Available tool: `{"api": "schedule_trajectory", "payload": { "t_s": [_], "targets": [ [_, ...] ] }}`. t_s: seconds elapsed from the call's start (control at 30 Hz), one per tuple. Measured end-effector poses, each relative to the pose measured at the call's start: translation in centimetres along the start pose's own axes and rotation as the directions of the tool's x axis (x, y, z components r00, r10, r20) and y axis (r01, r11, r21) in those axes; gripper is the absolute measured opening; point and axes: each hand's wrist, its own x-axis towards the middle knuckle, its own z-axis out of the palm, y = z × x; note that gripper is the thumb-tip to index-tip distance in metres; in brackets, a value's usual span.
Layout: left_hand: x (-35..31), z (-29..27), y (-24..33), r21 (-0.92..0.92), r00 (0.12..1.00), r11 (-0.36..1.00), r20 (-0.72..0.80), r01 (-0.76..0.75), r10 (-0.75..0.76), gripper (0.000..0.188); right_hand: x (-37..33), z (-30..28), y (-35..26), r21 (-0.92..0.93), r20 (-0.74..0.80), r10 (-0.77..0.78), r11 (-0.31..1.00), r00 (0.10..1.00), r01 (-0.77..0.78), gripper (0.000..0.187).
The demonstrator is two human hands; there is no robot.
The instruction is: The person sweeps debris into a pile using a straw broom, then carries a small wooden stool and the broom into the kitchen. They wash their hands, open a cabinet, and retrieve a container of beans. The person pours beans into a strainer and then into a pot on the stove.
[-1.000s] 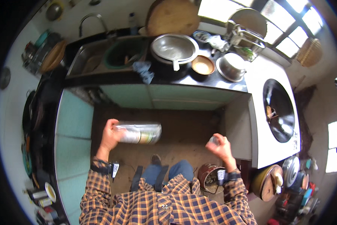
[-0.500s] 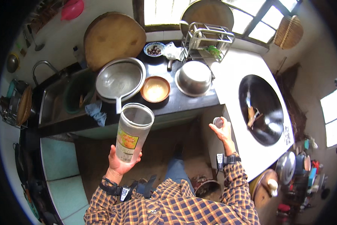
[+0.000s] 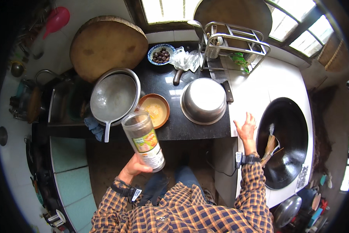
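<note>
Labelled jar (image 3: pixel 145 141) leans in the left hand (image 3: pixel 134 167), the right hand (image 3: pixel 247 131) spread.

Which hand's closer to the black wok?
Right. The right hand, fingers spread, is just left of the black wok, over the white counter; the left hand is much farther left, holding the clear jar.

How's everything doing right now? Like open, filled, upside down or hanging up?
Clear jar: uncapped, held in the left grip
Right grip: spread open
Brown bowl: uncovered, pale yellowish stuff inside
Blue-and-white bowl: uncovered, dark round things inside
Steel basin: upside down
Wok: uncovered, brush inside
Grey handled bowl: open side up
Plastic bag: crumpled
Round board: propped up
Pink scoop: hanging
</note>
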Motion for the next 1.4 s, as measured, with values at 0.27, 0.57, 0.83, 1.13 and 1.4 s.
{"api": "schedule_trajectory", "payload": {
  "t_s": [0.27,0.57,0.83,1.13,1.4],
  "targets": [
    [8.1,-1.4,-0.2,0.188,0.999,0.982,0.043,-0.012,0.004,0.099,-2.5,4.5,-7.4,0.587,0.699,0.187,0.401,0.690,-0.703,0.049],
    [12.6,-5.8,3.5,0.113,0.997,0.992,0.055,-0.060,0.054,0.086,-0.2,4.8,-9.6,0.565,0.724,0.375,0.160,0.579,-0.810,0.025],
    [13.3,-7.2,5.0,0.113,0.990,0.984,-0.027,-0.135,0.139,0.083,-2.6,3.1,-14.2,0.542,0.640,0.301,0.476,0.707,-0.693,0.011],
    [9.1,-6.2,3.7,0.197,0.998,0.980,0.065,-0.037,0.024,0.101,-3.3,10.9,-26.6,0.474,0.237,-0.417,0.838,0.878,0.270,0.020],
    [7.2,-8.4,2.3,0.229,0.992,0.966,0.031,-0.123,0.119,0.098,-2.7,11.4,-27.7,0.382,0.310,-0.515,0.837,0.799,0.392,0.018]
  ]
}}
